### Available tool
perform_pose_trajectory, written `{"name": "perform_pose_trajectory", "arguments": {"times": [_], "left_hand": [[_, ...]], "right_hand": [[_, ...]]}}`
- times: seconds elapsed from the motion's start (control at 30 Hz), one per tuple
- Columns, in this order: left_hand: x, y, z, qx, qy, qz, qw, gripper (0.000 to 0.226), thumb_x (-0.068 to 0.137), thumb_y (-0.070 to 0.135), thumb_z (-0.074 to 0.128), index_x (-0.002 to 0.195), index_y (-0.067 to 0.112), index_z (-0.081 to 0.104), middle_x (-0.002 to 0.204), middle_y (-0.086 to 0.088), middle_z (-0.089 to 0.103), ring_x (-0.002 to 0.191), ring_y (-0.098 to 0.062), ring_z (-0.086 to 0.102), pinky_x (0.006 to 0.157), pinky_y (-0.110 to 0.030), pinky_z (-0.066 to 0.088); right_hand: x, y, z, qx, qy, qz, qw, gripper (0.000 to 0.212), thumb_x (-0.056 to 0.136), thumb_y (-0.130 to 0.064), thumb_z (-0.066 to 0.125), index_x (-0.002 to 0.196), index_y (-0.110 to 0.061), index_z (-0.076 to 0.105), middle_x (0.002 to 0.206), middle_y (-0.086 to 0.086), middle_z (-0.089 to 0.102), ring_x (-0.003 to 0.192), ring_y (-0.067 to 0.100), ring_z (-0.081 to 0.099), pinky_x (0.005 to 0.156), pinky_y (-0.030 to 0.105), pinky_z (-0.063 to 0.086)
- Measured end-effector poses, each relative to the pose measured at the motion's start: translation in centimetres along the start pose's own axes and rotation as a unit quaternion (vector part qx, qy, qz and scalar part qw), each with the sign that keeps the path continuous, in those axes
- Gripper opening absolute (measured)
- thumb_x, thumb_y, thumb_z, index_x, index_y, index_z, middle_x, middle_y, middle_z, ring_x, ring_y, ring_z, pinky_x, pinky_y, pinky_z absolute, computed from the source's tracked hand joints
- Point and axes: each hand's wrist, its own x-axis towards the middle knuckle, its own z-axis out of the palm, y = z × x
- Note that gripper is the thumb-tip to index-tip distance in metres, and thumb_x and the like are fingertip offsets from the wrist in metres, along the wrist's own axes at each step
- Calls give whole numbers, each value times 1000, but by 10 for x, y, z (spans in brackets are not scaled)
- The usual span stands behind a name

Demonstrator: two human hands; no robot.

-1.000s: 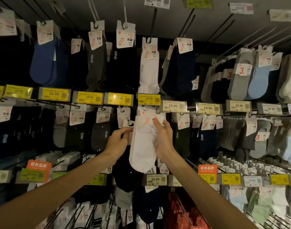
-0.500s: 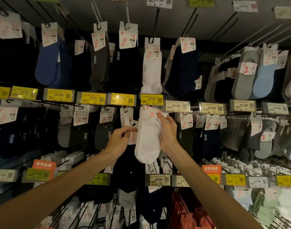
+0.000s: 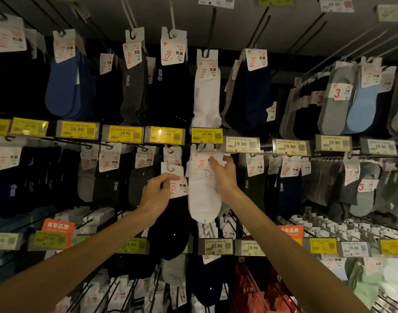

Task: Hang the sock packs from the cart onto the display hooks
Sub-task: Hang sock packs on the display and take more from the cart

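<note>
A dim display rack (image 3: 238, 26) fills the whole view, its long metal hooks carrying rows of sock packs in black, grey, navy and white. Across the middle runs a rail of price labels (image 3: 165, 134), yellow ones reading 16.90 on the left and pale ones reading 19.90 on the right. A second rail lies lower down, with an orange sign (image 3: 58, 227) on its left part. Two bare forearms reach up from the bottom corners toward the centre. The white sock pack (image 3: 203, 197) hangs upright just below the yellow 16.90 label, toe pointing down. The right hand (image 3: 225, 175) holds it at its card header, fingers curled over the top right corner. The header's hole sits right at the tip of a display hook (image 3: 201, 147); whether it is threaded on cannot be told. Just to the left, touching the white pack's edge, is the black sock pack (image 3: 171, 231). The left hand (image 3: 156, 195) pinches its white card (image 3: 178, 188) between thumb and fingers, below and clear of the hooks.
</note>
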Motion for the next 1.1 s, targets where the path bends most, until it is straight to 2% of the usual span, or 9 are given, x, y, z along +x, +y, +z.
{"name": "perform_pose_trajectory", "arguments": {"times": [0.2,0.37,0.47,0.6,0.7,0.77,0.83,0.93,1.1], "left_hand": [[-1,-7,-15,0,27,-5,1000,29,107,20,37,125,30,58,113,-7,62,80,-10,60,60,-23,52],[-11,-11,-25,-124,-15,1,992,49,104,8,43,138,42,35,115,20,57,97,-4,61,69,-18,55],[-16,-17,-29,-183,-13,-42,982,60,102,7,46,147,40,23,122,11,56,102,-5,59,83,-28,54],[-24,-25,-33,-174,-36,-133,975,37,103,18,48,140,21,43,113,2,65,103,-15,63,91,-36,52],[-36,-30,-29,-203,-75,-189,958,29,103,23,49,129,17,59,121,-5,68,109,-20,65,89,-36,54],[-48,-32,-22,-244,-93,-212,942,26,102,23,50,124,17,62,116,-5,70,104,-19,66,77,-32,54],[-60,-34,-14,-275,-112,-235,926,24,101,23,52,122,18,64,115,-6,71,104,-20,66,75,-31,53],[-77,-36,-3,-293,-147,-249,912,21,100,25,55,117,21,67,108,-3,74,98,-16,69,73,-29,54],[-96,-38,8,-316,-171,-248,900,24,98,19,57,121,21,65,112,-7,74,105,-22,69,71,-29,59]], "right_hand": [[21,11,9,-64,12,-4,998,40,100,-22,54,137,-10,47,127,9,61,115,27,60,95,36,51],[30,32,15,-172,16,25,985,45,106,-23,33,149,-9,29,139,14,50,122,31,51,91,35,44],[11,51,13,-199,20,-26,979,43,104,-20,37,146,-10,31,141,3,42,125,21,44,106,37,41],[-37,71,-3,-178,-43,-90,979,28,104,-25,42,129,-15,50,124,0,54,116,14,52,96,29,42],[-69,70,-13,-110,-106,-24,988,21,103,-29,46,102,-19,65,98,7,68,95,19,64,90,32,51],[-91,63,-21,-58,-161,36,984,27,101,-35,48,103,-16,67,84,0,71,85,15,67,82,31,55],[-108,57,-29,-44,-204,88,974,34,99,-40,50,113,-13,66,90,4,73,84,16,69,71,28,57],[-122,56,-41,-52,-217,118,968,33,96,-38,58,120,-16,64,109,5,73,96,18,70,76,37,60],[-132,65,-51,-72,-210,115,968,26,98,-31,58,118,-19,66,107,-1,74,97,14,70,71,32,58]]}}
